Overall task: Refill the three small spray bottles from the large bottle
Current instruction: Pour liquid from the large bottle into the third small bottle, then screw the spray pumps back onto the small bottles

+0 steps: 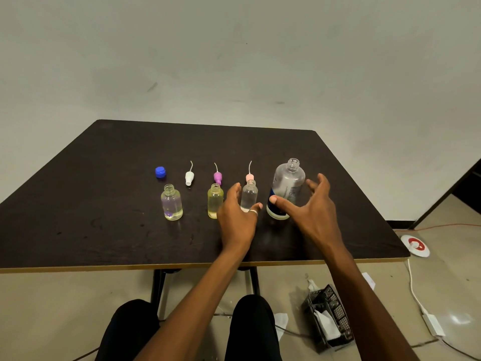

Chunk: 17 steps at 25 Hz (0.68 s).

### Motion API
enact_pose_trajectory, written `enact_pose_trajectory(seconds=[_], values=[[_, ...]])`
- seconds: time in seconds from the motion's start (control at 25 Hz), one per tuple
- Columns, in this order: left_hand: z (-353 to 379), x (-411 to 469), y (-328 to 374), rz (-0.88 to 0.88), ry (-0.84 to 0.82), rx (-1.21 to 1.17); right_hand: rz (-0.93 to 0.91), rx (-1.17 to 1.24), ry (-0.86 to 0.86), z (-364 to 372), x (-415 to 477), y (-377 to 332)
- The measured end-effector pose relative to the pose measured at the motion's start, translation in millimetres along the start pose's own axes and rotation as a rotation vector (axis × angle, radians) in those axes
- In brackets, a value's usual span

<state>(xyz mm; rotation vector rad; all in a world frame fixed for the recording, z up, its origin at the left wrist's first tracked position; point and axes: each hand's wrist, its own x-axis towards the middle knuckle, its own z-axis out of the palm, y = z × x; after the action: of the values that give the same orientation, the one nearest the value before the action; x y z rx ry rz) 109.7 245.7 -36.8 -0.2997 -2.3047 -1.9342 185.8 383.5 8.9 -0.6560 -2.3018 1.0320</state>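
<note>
Over worktop [104,217], with left grip [236,217] wide by clear bottle [249,194], right grip [312,212] wide at large bottle [289,178], holding nothing

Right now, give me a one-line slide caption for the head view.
Left hand open beside the clear small bottle, right hand open at the uncapped large bottle, spray tops lying behind.

Print on large bottle [288,179] illegible.

soft, even light from above, rather dim. the dark table [104,217] gives only weak reflections and faint shadows. on the floor [455,282] there is one bright glare spot at right. the wide lens curves the edges; details are slightly soft.
</note>
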Motion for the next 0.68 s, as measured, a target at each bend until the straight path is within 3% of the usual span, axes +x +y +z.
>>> enact_pose_trajectory(seconds=[0.2,0.44,0.56,0.68], values=[[-16.2,-38.5,16.1,0.068,0.046,0.025,-0.094,-0.075,0.112,-11.4,-6.0,-39.7],[-73.8,-40.0,41.6,0.218,0.001,0.037,-0.492,-0.251,0.321,-8.7,-18.7,-96.8],[-117.2,-28.2,35.1,0.240,0.118,0.095,-0.650,-0.224,0.228,7.9,-19.7,-130.4],[-150.8,-13.0,17.0,0.167,0.251,0.157,-0.672,-0.232,-0.094,34.2,-5.0,-159.9]])
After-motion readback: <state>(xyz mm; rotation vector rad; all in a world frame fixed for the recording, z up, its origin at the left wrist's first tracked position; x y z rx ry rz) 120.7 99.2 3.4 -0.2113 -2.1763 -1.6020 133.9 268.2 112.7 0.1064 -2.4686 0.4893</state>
